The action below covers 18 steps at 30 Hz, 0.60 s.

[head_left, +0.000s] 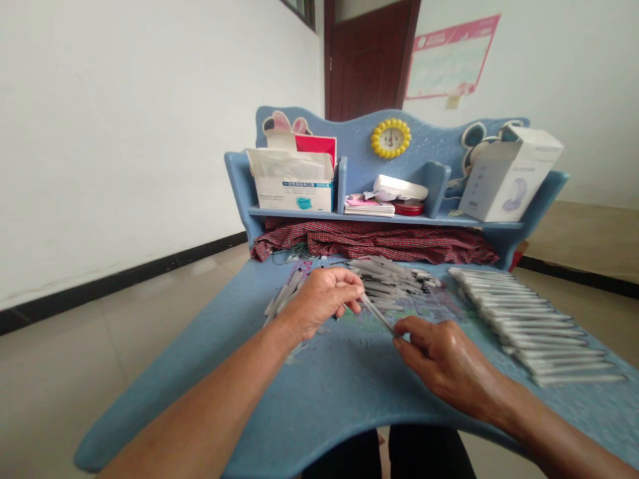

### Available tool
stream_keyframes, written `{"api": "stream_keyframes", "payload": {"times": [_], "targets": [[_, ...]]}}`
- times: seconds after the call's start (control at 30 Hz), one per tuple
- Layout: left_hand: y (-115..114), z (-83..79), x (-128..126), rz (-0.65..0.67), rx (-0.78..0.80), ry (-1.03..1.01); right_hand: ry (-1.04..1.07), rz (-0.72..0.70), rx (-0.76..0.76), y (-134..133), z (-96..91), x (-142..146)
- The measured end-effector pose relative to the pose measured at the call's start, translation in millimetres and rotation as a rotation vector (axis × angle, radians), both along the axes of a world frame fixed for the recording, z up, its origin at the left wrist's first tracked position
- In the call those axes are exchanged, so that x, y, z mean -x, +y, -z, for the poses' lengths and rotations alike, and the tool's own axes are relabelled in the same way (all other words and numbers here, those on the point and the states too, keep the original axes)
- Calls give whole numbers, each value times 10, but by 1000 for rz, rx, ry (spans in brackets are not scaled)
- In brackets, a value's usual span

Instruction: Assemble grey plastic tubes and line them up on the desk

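A thin, translucent pen (378, 314) slants between my two hands, over the middle of the desk. My left hand (327, 297) pinches its upper end. At its lower end, the thumb and fingers of my right hand (434, 349) are closed on it. Beyond my hands lies a loose heap of pale pen parts (387, 279), some with dark tips. Several more slim pieces (285, 293) lie to the left, partly hidden by my left hand and forearm. On the right, finished-looking pens (536, 326) lie side by side in a long stacked row.
The blue desk (200, 372) curves in at my lap. Red checked cloth (379, 241) lies under its shelf (429, 222). A mask box (294, 186), a white carton (512, 176), papers (369, 207) and a red tin (409, 209) stand on the shelf.
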<state>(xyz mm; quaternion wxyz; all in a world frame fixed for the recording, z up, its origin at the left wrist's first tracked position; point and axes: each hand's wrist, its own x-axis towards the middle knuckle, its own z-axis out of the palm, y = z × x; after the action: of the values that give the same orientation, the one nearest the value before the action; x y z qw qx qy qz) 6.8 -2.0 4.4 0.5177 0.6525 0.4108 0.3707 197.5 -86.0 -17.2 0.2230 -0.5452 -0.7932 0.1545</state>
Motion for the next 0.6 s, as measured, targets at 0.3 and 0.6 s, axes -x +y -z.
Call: {"api": "stream_keyframes", "payload": {"times": [0.3,0.6], "targets": [[10,-41,50,55,155,-10,-201,34,-332,-10,117,59],[29,-6,63,37,181,-26,-340,-76,-522,39,179,85]]}}
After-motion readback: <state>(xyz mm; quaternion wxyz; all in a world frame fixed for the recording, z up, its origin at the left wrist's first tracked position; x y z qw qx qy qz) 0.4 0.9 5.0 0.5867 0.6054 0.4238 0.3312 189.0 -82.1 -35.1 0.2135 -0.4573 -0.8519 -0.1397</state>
